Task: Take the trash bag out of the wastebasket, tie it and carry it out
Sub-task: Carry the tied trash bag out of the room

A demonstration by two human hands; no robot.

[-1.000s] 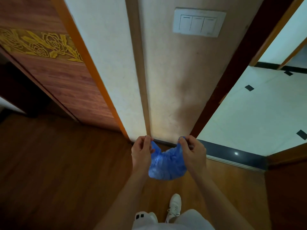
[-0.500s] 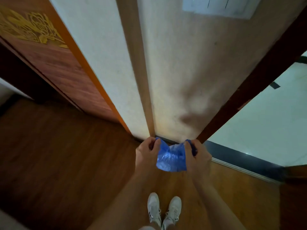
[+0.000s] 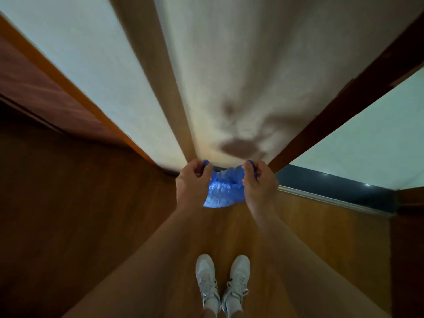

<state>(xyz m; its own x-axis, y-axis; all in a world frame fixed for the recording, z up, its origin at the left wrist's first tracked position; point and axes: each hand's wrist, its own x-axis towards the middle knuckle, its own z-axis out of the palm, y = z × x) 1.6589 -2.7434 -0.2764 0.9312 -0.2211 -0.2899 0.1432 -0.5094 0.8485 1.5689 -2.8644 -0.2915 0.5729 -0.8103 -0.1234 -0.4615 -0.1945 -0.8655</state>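
item: blue trash bag [image 3: 223,189], centre frame, hung btwn both hands above wood floor [image 3: 91,214]. left hand [image 3: 192,180] & right hand [image 3: 259,182] each pinch a top corner, spread apart, likely prepping to tie. wastebasket not in view.

We are indoors in a home, at a doorway between two rooms.

We judge this from the cream wall [image 3: 241,65] straight ahead. A tan trim strip [image 3: 158,76] runs down its face. A reddish wooden panel [image 3: 34,83] with an orange edge stands to the wall's left, though it is too blurred to tell whether it is a door or a cabinet. A dark wooden door frame [image 3: 344,99] slants along the wall's right side. Warm brown wood flooring [image 3: 80,214] spreads from the foot of the wall, and white sneakers [image 3: 206,278] stand on it. To the right of the wall, past the frame, a dark threshold strip [image 3: 332,187] borders the pale, glossy floor [image 3: 367,138] of the next room.
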